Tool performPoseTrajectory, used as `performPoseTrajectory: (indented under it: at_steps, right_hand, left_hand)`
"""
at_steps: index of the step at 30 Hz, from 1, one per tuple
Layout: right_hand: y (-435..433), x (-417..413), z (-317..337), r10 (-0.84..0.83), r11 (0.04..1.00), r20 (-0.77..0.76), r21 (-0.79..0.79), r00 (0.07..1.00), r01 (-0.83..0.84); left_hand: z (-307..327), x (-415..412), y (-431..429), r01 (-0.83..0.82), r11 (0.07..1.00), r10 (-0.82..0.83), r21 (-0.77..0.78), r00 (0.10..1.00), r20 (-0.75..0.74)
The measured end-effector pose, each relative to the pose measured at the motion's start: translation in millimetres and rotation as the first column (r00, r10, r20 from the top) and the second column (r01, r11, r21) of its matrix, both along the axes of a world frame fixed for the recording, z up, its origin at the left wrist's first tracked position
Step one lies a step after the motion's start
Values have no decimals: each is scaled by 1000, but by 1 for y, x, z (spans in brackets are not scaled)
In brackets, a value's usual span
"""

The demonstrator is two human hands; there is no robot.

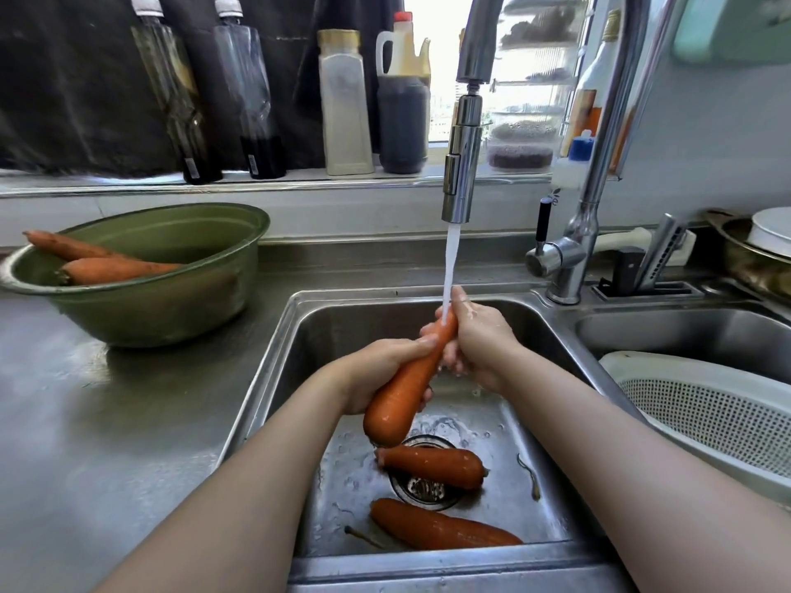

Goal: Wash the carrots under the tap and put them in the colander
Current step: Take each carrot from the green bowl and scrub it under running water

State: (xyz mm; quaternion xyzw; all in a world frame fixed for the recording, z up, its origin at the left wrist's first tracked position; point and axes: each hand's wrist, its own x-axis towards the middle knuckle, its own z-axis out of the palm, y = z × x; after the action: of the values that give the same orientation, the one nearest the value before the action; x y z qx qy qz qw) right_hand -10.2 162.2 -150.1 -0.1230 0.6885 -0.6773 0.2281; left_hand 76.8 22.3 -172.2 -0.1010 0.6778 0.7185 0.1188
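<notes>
Rinsing carrot [404,385] under tap [461,164] over sink [299,361], left grip [376,372] wrapped round its thick near part, right grip [479,338] curled round the far tip; next move likely needs carrying it right into colander [706,410].

colander [693,404] cut off rt, tap [463,164] top cropped

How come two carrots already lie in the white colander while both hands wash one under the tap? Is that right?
No. The head view shows the carrot on the drain and the front carrot lying in the sink, not the white colander. The rest is right.
</notes>
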Motion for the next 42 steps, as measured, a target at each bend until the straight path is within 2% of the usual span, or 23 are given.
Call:
performPoseTrajectory:
  at_steps: [2,5,7,9,11,13,16,18,22,26,29,32,35,38,42]
  right_hand:
    - [4,-2,0,39,996,84,-89,996,-31]
    - [10,-1,2,213,953,188,-255,959,-162]
    - [12,0,1,250,953,141,-208,958,-218]
    - [8,0,-2,177,983,28,-51,984,-175]
    - [2,0,-3,58,998,-25,18,998,-57]
    - [-4,0,-3,-57,998,12,-39,998,57]
    - [-6,0,1,-113,966,219,-203,969,159]
    - [-3,-3,0,-64,944,288,-294,955,152]
    - [4,-8,-5,150,930,282,-366,947,-38]
    - [5,-8,-9,218,929,247,-348,944,-123]
    - [1,-4,-10,133,960,188,-267,973,-80]
    - [-7,1,-5,-41,980,169,-183,985,72]
    - [-7,3,3,-82,975,202,-188,976,120]
    - [-5,7,1,61,980,141,-195,988,-32]
    - [-2,11,-2,261,930,84,-288,962,-228]
  left_hand:
    - [-2,-2,-3,-43,999,43,0,999,-17]
    - [-5,-2,-10,-111,993,110,-35,993,-28]
    - [-5,-1,-10,-119,991,117,-60,993,-31]
    - [-3,-1,-5,-112,994,112,-3,993,-30]
    - [0,-3,3,-112,991,113,75,994,-12]
    - [1,-5,10,-82,990,81,118,997,13]
    - [0,-4,12,45,998,-42,-36,995,92]
    - [2,0,9,95,989,-80,-110,987,139]
    - [4,6,-7,37,996,-27,-76,991,130]
    - [6,13,-24,-14,997,24,-75,990,136]
    - [10,16,-25,-13,996,28,-91,987,157]
    - [14,17,-23,22,996,-8,-83,986,167]
    - [14,16,-25,-5,996,20,-92,987,161]
    - [13,19,-29,-79,985,105,-156,980,168]
    - [13,27,-34,-11,969,71,-245,969,236]
